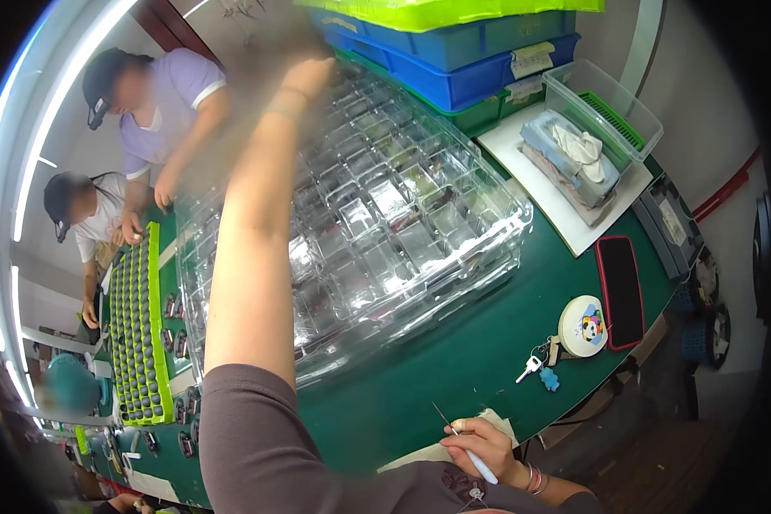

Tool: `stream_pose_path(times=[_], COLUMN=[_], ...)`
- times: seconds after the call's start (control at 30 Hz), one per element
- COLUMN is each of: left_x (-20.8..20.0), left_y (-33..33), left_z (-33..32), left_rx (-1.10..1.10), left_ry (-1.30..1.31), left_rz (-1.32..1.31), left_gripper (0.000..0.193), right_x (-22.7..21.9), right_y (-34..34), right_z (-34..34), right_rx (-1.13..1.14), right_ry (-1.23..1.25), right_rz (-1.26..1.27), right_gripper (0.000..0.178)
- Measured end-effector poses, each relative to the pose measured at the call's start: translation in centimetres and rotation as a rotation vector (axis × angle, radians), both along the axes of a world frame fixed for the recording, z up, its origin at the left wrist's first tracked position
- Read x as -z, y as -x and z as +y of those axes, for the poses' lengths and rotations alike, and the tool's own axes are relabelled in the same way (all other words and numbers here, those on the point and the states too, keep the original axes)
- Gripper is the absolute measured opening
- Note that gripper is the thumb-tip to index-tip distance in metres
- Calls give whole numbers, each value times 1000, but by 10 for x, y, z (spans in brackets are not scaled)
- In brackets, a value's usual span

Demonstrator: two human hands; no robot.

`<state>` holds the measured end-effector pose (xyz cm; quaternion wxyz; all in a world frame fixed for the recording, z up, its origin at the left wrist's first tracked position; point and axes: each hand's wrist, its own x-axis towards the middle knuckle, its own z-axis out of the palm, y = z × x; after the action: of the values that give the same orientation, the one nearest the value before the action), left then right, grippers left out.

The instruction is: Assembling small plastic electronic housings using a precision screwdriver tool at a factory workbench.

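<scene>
My left arm reaches far across a stack of clear plastic compartment trays [385, 248]. At the trays' far corner is my left hand [307, 77]; its fingers are blurred, so I cannot tell whether they grip anything. Close to my body at the table's near edge, my right hand [484, 445] is closed around a thin pointed tool [480, 465] with a pale handle. The tool's fine dark tip points up and left, apart from the trays. Many tray pockets look glossy and see-through; what lies in them is hard to make out.
Blue and green crates [454, 60] stand at the back. To the right are a clear bin [608, 103], a tissue pack [574, 154], a red-cased phone [618, 291], a round panda case [582, 325] and keys [531, 367]. Two co-workers stand left beside a lime-green tray [156, 325].
</scene>
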<state>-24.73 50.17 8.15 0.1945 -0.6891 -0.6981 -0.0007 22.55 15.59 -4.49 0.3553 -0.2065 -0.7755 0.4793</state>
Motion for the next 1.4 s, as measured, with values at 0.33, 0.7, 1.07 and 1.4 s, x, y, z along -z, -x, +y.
stream_pose_path(times=[0.33, 0.7, 1.07, 1.4], left_x=[-54, -5, 66, 80], left_y=[-45, -193, -239, -241], left_z=[-202, -478, -490, -492], left_rx=[5, -47, -144, -76], left_ry=[-120, -293, -231, -218], left_rz=[-1534, -2043, -2072, -2025], left_gripper=[24, 35, 54, 52], right_x=[-11, -46, -56, -48], right_y=[0, 22, 94, 100], right_z=[-10, 0, 3, 2], right_rx=[43, -161, -337, -377], right_ry=[25, 294, 479, 393], right_rz=[37, 312, 283, 249], right_gripper=[12, 21, 45, 43])
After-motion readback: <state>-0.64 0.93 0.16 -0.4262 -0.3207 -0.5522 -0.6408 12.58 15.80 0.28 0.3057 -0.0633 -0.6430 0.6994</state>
